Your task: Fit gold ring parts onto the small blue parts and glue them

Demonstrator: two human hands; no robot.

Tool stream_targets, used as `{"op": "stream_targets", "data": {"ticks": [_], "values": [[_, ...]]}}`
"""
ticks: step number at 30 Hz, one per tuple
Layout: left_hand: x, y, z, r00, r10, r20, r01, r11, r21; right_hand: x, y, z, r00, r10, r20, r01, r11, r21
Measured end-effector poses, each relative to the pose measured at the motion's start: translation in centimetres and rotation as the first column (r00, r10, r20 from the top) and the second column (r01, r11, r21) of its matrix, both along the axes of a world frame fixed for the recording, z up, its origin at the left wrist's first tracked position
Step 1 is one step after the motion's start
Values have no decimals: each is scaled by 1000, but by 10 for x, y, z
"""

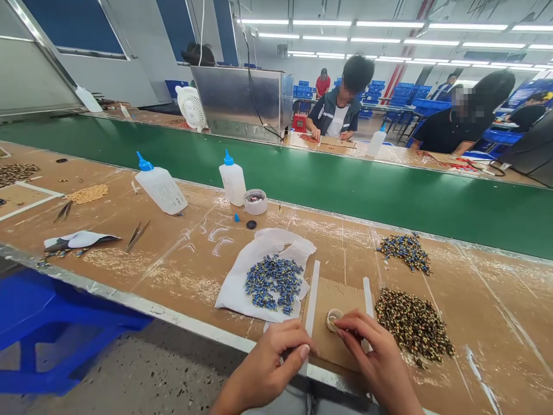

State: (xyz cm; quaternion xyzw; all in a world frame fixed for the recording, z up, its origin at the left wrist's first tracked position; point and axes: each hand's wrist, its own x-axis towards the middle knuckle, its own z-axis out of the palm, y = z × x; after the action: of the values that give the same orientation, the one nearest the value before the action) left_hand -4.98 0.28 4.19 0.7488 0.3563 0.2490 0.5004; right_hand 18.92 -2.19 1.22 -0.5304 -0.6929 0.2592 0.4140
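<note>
My left hand (276, 358) is over the table's front edge, thumb and fingers pinched together; what they hold, if anything, is too small to make out. My right hand (375, 351) has its fingertips closed at the rim of a small round clear cup (333, 318), and any part between them is hidden. The cup stands on a cardboard piece (341, 295) flanked by white tape strips. Left of it, small blue-and-yellow parts (273, 281) lie heaped on a crumpled white sheet (235, 291). To the right is a pile of dark, gold-coloured small parts (412, 324).
Another blue-part heap (405, 251) lies farther back. Two blue-capped bottles (163, 191) (233, 183), a tape roll (256, 203) and tweezers (138, 236) are to the left. A green conveyor belt (319, 181) crosses behind; people sit beyond it. A blue stool (52, 328) stands lower left.
</note>
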Motion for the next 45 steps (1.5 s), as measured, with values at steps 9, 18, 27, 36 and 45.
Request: {"op": "stream_targets", "data": {"ticks": [9, 18, 27, 36, 45], "values": [[-2, 3, -2, 997, 63, 38, -59, 994, -90, -2, 17, 7, 982, -95, 165, 80, 993, 91], [10, 8, -13, 974, 220, 46, -201, 945, -259, 9, 13, 8, 976, -66, 207, 51, 996, 77], [27, 7, -15, 991, 130, 35, -116, 956, -269, 11, 5, -5, 975, -162, -150, 153, 986, -71], [42, 14, -19, 994, 69, -86, -76, 994, -73, -7, -18, -21, 740, -459, -491, 410, 887, -210], [46, 14, -19, 991, 83, -102, -87, 996, -34, -15, -29, -22, 790, -384, -478, 362, 921, -142]]}}
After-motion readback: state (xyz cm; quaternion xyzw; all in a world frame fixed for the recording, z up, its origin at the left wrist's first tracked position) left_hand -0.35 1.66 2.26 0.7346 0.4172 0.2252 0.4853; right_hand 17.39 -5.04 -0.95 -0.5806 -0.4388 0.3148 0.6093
